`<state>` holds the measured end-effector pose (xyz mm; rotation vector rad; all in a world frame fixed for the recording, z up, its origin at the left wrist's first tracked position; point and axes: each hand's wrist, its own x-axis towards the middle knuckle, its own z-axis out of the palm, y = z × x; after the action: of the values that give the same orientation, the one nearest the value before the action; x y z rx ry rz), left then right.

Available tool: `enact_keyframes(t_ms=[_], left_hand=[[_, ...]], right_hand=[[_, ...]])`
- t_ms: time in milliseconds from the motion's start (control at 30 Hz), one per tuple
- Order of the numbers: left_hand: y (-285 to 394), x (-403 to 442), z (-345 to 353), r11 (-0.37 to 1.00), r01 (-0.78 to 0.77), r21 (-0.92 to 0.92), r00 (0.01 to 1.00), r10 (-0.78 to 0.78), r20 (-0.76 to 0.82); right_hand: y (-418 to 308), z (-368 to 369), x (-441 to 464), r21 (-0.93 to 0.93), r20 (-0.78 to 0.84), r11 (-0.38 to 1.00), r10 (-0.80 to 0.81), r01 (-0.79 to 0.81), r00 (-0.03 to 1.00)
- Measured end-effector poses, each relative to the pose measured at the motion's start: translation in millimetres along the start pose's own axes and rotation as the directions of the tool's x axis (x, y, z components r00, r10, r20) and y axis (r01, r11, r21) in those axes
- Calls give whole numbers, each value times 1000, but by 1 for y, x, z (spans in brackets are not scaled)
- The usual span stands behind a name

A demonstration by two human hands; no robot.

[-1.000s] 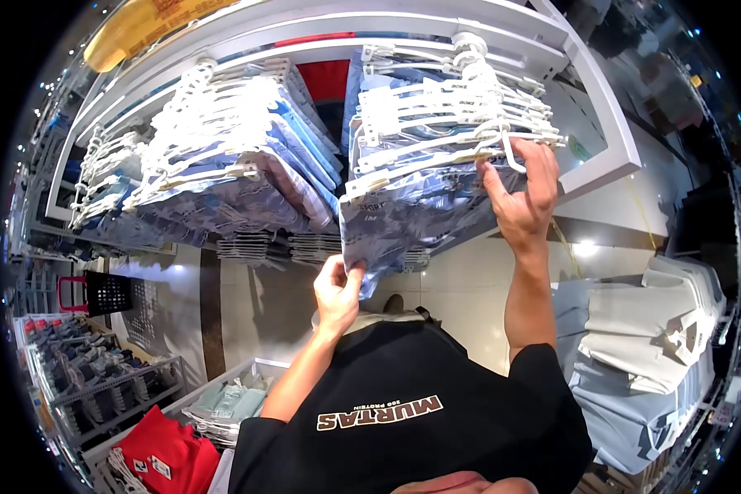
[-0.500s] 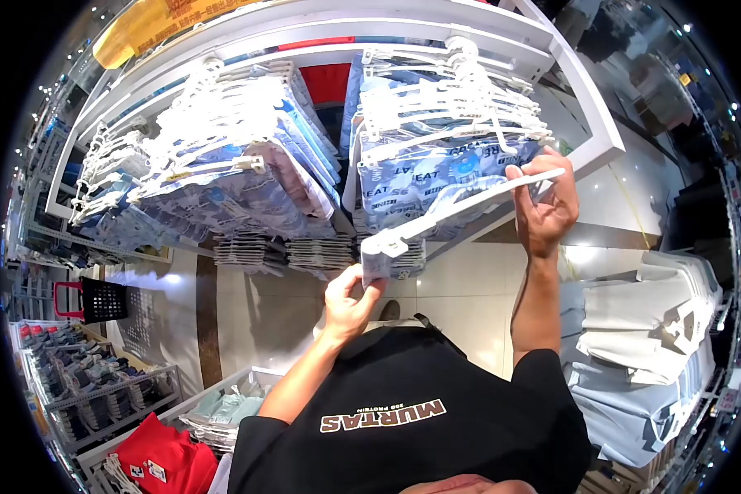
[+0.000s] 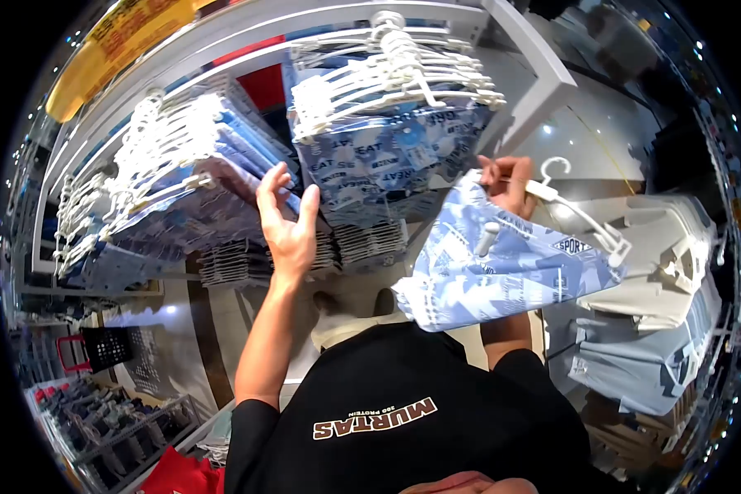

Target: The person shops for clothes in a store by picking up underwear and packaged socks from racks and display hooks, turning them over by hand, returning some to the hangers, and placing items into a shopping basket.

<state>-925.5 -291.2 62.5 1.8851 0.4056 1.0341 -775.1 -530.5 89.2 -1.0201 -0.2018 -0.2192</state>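
Note:
My right hand (image 3: 510, 183) grips a white clip hanger (image 3: 580, 218) near its upper middle. From the hanger spreads a pair of light-blue printed shorts (image 3: 510, 267), with "SPORT" lettering and a pale security tag (image 3: 487, 239) on it. The shorts are tilted and cover part of my right forearm. My left hand (image 3: 290, 229) holds nothing; its fingers are spread, palm up, in front of the gap between two groups of hanging clothes. Nearest to it are blue camouflage-print garments (image 3: 169, 218) on the left and blue lettered garments (image 3: 387, 160) on the right.
A white metal rack (image 3: 523, 58) carries the hanging garments on many white hangers (image 3: 399, 74). Pale shirts (image 3: 659, 263) hang at the right. A black basket (image 3: 107, 347) with a red handle stands at the left, above a shelf of dark folded items (image 3: 111, 424). Red cloth (image 3: 181, 473) lies bottom left.
My right hand has swung the hanger with the shorts down and turned it, so the printed face shows. My left hand has let go of the hanger's end and moved up-left towards the rack.

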Motion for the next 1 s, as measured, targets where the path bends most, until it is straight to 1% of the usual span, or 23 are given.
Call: enact_keyframes(t_ms=[67,100,133,200,233,267,333,367,400,433,467,500,533,600,667,700,767,800,833,867,967,1000], left_hand=[[9,13,8,999,7,-36,999,-6,53],[17,19,12,998,-39,-53,998,41,54],[16,22,15,998,-22,-60,997,26,71],[16,27,23,980,66,-186,995,-50,90],[19,29,25,964,101,-246,991,-75,115],[22,32,28,938,89,-334,991,-51,120],[25,32,27,928,111,-355,984,-52,170],[22,31,27,936,96,-337,979,-28,200],[25,29,26,930,132,-343,969,-48,242],[28,30,25,955,117,-271,956,-35,290],[32,30,22,976,99,-194,943,-30,330],[44,30,21,990,57,-130,939,-9,345],[53,30,22,992,55,-109,936,-14,351],[64,33,18,994,42,-100,924,-1,382],[73,35,12,992,49,-112,914,1,405],[77,37,8,992,47,-113,915,2,402],[82,42,2,987,6,-162,925,56,376],[85,45,1,982,-15,-190,926,86,366],[91,49,-2,985,-47,-168,922,107,371],[99,51,-5,988,-8,-156,916,70,394],[109,51,-9,986,-11,-167,908,80,412],[110,50,-7,982,-18,-188,908,95,408]], right_hand=[[-4,3,-4,151,-34,985,89,-83,995],[-7,2,-6,215,-21,969,130,-123,991],[-8,0,-6,294,19,940,175,-173,984],[-19,1,-8,351,53,893,282,-282,958],[-19,-3,-6,378,88,870,307,-317,948],[-19,-3,-7,389,83,867,304,-312,949],[-17,-7,-5,413,99,852,308,-321,946],[-18,-9,-7,418,85,850,315,-320,945],[-20,-9,-7,423,76,848,320,-321,944],[-21,-7,-7,428,74,843,327,-326,942],[-20,-9,-7,415,82,849,323,-327,943],[-18,-10,-7,391,56,863,324,-320,944],[-15,-11,-8,368,36,874,328,-317,944],[-11,-15,-9,336,24,886,332,-320,943],[-6,-22,-8,376,81,864,329,-335,941],[-6,-25,-7,366,107,865,327,-343,939],[-6,-30,-7,353,127,864,336,-359,933],[-7,-30,-8,326,123,883,316,-339,941],[-9,-28,-9,286,101,906,294,-311,950],[-12,-27,-10,243,78,927,273,-284,959],[-11,-43,-6,47,165,973,217,-227,962],[-11,-43,-4,39,175,979,192,-201,966]])
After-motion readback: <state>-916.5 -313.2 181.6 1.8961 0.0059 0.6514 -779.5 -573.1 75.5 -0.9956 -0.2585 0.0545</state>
